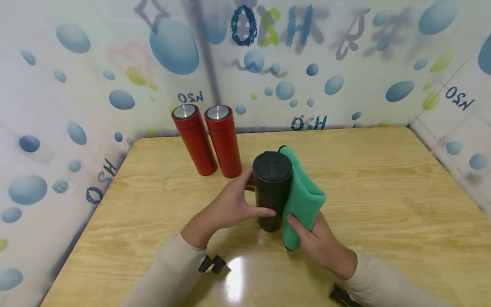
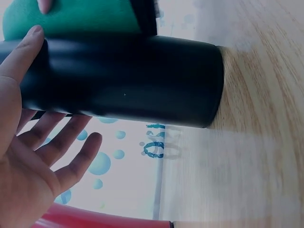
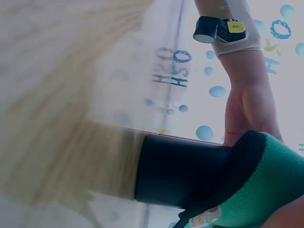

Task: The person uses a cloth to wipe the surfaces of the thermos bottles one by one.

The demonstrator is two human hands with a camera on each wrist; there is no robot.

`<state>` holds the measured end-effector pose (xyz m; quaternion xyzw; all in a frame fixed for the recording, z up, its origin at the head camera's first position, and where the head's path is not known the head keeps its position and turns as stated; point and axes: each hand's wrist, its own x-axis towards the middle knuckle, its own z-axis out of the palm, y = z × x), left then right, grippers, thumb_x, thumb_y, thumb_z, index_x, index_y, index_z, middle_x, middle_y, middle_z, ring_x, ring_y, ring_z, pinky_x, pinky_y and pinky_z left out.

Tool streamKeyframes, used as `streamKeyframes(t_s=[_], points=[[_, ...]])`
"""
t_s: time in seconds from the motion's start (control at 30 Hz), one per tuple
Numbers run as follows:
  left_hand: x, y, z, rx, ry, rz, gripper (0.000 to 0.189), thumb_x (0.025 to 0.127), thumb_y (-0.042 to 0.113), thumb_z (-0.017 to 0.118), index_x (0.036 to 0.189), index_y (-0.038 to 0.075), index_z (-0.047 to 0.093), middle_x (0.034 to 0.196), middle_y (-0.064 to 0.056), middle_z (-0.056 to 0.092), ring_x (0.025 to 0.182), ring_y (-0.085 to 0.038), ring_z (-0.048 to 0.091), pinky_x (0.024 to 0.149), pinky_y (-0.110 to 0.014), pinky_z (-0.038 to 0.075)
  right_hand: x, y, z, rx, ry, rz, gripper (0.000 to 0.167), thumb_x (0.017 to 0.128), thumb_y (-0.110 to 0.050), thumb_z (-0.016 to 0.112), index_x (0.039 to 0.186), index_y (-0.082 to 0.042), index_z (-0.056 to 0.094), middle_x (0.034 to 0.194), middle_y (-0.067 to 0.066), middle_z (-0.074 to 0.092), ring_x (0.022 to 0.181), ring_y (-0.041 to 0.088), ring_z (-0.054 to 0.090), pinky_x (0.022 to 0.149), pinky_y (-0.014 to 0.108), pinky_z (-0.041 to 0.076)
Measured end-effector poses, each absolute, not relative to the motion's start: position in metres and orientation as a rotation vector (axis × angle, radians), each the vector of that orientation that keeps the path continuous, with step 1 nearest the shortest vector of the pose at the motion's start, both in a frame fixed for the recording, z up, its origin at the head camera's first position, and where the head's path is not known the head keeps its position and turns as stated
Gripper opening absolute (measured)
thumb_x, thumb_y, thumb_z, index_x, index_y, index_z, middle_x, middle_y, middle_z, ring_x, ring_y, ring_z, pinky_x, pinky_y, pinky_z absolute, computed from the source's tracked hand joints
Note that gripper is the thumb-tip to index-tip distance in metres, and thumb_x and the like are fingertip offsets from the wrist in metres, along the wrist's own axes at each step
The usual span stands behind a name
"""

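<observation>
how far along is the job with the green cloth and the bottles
Already done: the right hand has the green cloth, and the left hand holds the upright black bottle. In hand: the cloth rests against that bottle's side, probably to wipe it. Still left: likely the rest of this bottle; the two red bottles stand side by side farther back, untouched, and whether they are wiped cannot be told.

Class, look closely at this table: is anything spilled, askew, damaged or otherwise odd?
Nothing stands out: the black tumbler and two red bottles look intact, lids on, with no visible spill. The bright patch on the tabletop looks like reflected light.
</observation>
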<state>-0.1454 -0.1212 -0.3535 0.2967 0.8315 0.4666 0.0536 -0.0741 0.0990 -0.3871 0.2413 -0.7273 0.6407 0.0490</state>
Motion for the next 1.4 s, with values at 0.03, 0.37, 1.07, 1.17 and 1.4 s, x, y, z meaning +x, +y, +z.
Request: streamKeyframes(t_s=[0.03, 0.37, 1.07, 1.17, 1.4], points=[[-0.146, -0.121, -0.353, 0.91, 2.527, 1.42, 0.088, 0.072, 0.027, 0.091, 0.144, 0.02, 0.041, 0.129, 0.004, 0.062, 0.117, -0.013, 0.06, 0.097, -0.04, 0.055, -0.075, 0.099, -0.388, 0.735, -2.23, 1.952, 0.038, 0.1, 0.005, 0.047, 0.139, 0.006, 0.042, 0.128, 0.005, 0.056, 0.117, 0.003, 0.054, 0.099, 0.014, 0.044], [-0.145, -0.123, -0.353, 0.887, 2.519, 1.409, 0.089, 0.072, 0.028, 0.091, 0.145, 0.022, 0.04, 0.129, 0.006, 0.062, 0.117, -0.011, 0.061, 0.097, -0.035, 0.055, -0.081, 0.099, -0.391, 0.729, -2.345, 2.015, 0.038, 0.104, -0.002, 0.043, 0.142, 0.002, 0.041, 0.135, 0.017, 0.055, 0.124, 0.003, 0.052, 0.105, 0.015, 0.041], [-0.145, -0.123, -0.356, 0.93, 2.462, 1.392, 0.077, 0.08, 0.024, 0.085, 0.146, 0.022, 0.044, 0.132, 0.01, 0.061, 0.121, -0.008, 0.058, 0.1, -0.033, 0.053, -0.07, 0.102, -0.377, 0.712, -2.157, 2.011, 0.036, 0.1, 0.007, 0.046, 0.135, 0.009, 0.043, 0.121, -0.006, 0.059, 0.11, 0.004, 0.057, 0.095, 0.015, 0.047], [-0.143, -0.123, -0.357, 0.906, 2.447, 1.386, 0.077, 0.082, 0.024, 0.083, 0.147, 0.024, 0.042, 0.134, 0.012, 0.059, 0.122, -0.007, 0.056, 0.101, -0.036, 0.052, -0.07, 0.101, -0.379, 0.714, -2.176, 1.997, 0.034, 0.1, 0.006, 0.046, 0.133, 0.009, 0.045, 0.119, -0.005, 0.059, 0.108, 0.004, 0.057, 0.094, 0.015, 0.047], [-0.142, -0.119, -0.354, 0.923, 2.401, 1.399, 0.074, 0.086, 0.026, 0.079, 0.148, 0.027, 0.038, 0.139, 0.013, 0.054, 0.127, -0.007, 0.053, 0.103, -0.039, 0.05, -0.074, 0.1, -0.384, 0.767, -2.271, 1.999, 0.034, 0.103, 0.002, 0.043, 0.137, 0.003, 0.044, 0.124, 0.013, 0.057, 0.113, 0.006, 0.055, 0.098, 0.017, 0.046]])
